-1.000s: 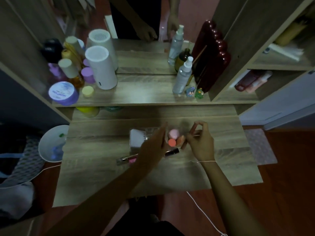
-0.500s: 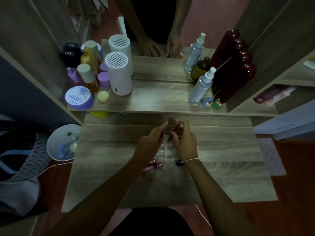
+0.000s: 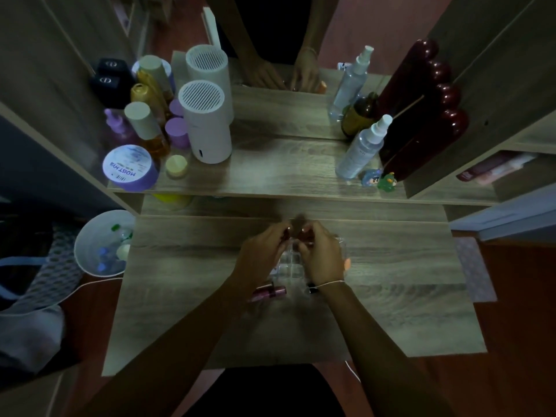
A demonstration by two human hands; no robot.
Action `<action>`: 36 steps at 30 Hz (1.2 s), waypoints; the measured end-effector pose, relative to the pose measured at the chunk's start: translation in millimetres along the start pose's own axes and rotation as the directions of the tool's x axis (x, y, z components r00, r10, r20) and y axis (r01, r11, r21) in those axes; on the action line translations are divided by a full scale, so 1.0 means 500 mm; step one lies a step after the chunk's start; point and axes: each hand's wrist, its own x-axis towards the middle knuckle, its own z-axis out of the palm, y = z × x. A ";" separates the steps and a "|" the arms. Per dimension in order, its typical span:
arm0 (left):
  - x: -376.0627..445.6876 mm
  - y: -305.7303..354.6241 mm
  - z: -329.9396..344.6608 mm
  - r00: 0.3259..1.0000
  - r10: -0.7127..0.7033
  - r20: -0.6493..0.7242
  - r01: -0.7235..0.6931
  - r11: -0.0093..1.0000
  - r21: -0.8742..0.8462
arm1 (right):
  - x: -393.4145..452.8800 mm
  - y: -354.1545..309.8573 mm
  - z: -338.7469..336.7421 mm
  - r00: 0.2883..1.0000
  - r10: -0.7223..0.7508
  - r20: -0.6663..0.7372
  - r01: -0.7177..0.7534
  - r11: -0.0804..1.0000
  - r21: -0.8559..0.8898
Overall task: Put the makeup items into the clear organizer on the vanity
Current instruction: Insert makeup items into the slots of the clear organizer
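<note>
A: Where is the clear organizer point(image 3: 290, 261)?

B: On the wooden vanity top point(image 3: 186, 284), near its middle, mostly covered by both hands. Only a few gridded compartments show between them.

A: And the hands?

B: The left hand point(image 3: 258, 257) and right hand point(image 3: 323, 257) meet over the organizer's far edge, fingers curled together around a small dark reddish item point(image 3: 296, 230). It is blurred, so I cannot tell which hand actually grips it.

A: What else lies on the top?

B: A pink tube point(image 3: 269, 291) just in front of the organizer, a small dark item point(image 3: 313, 288) by the right wrist, and a bit of orange point(image 3: 347, 263) peeking out past the right hand.

A: The surroundings?

B: A dim room with a reddish floor. A raised shelf point(image 3: 285, 173) behind carries a white cylinder point(image 3: 207, 124), a purple jar point(image 3: 129, 171), amber bottles, a clear spray bottle point(image 3: 361, 149) and two small figurines point(image 3: 379, 180). A mirror behind reflects them and the hands. A white bin point(image 3: 99, 245) stands left of the vanity.

A: Any change from half a second back?

B: Little. The hands stay together over the organizer, fingertips now a touch closer; the pink tube has not moved
</note>
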 end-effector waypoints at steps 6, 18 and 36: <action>-0.002 -0.001 0.000 1.000 0.011 0.027 -0.011 1.000 0.005 | -0.003 0.004 0.003 0.999 -0.032 -0.004 0.032 0.999 -0.018; -0.009 -0.013 0.004 0.997 -0.028 0.073 0.031 0.999 -0.038 | -0.006 0.007 0.003 1.000 -0.002 -0.006 0.002 1.000 -0.005; -0.013 -0.008 0.015 0.995 -0.025 0.097 0.027 1.000 -0.014 | -0.009 0.009 -0.023 1.000 -0.030 0.006 0.030 0.997 0.070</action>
